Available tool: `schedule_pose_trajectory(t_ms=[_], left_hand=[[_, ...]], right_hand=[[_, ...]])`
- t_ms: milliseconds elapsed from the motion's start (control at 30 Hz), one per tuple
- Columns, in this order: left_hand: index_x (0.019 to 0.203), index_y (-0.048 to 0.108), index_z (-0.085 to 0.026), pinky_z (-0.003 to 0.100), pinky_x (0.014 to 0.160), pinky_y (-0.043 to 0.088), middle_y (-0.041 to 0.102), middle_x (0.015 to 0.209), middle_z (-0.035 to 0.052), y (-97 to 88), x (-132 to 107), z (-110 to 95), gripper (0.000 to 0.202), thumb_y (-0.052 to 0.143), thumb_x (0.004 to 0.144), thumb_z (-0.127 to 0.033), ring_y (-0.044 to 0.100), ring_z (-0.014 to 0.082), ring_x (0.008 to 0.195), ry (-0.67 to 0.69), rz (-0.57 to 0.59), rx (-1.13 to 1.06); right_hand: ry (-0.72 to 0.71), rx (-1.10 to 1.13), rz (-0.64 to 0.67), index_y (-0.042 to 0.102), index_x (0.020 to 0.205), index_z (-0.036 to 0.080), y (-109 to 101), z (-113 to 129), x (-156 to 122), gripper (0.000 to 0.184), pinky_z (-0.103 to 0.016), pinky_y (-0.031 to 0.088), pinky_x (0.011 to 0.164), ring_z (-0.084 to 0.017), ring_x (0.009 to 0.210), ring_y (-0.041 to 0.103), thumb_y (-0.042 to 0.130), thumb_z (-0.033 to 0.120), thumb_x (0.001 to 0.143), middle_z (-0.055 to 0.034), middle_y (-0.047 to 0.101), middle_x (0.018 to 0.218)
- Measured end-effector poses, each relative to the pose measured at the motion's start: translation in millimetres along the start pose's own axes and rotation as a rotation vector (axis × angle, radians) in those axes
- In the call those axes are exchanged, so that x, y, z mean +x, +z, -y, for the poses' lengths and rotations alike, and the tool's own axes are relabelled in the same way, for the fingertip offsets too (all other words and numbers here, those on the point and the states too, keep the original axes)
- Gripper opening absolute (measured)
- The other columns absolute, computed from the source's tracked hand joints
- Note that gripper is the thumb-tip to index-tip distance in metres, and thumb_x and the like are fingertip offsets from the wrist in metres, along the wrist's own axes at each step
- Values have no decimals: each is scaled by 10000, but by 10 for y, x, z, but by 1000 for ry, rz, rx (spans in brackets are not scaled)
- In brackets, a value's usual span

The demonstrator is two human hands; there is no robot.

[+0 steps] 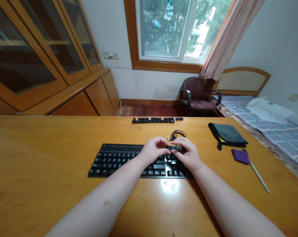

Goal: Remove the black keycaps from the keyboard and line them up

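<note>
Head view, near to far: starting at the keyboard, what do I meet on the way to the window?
Keyboard → coiled black cable → row of loose black keycaps → brown chair → window.

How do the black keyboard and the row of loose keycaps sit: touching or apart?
Apart. The head view shows a strip of wooden tabletop running between the keyboard and the loose keycaps.
</note>
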State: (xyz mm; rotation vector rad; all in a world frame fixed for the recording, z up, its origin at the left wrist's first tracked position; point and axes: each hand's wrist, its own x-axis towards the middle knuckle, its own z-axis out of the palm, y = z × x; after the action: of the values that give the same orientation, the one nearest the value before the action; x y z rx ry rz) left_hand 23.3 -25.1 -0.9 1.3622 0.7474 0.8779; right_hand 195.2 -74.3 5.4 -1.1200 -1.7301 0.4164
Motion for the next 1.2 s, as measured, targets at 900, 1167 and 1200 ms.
schedule_pose_trajectory(t_ms=[900,1167,1200], left_hand=[[925,610,-175,271,742,443,629,901,39,-4,-91,-96,207,497,847,-329,568,160,810,197,27,427],[915,614,-175,269,743,444,638,890,33,-4,-72,-84,181,496,843,-292,568,157,819,187,31,464],[915,614,-176,270,748,444,639,893,32,-5,-73,-85,180,496,843,-291,567,157,823,186,31,469]], right_hand=[[528,-445,-31,713,813,188,-563,-779,814,223,-321,451,714,-227,781,635,691,320,635,-52,709,799],[498,-575,97,707,832,231,-433,-1314,960,189,-274,433,676,-201,789,628,644,329,684,-31,708,851],[510,-591,92,709,831,235,-417,-1335,941,194,-272,431,659,-201,774,628,639,342,685,-33,707,836]])
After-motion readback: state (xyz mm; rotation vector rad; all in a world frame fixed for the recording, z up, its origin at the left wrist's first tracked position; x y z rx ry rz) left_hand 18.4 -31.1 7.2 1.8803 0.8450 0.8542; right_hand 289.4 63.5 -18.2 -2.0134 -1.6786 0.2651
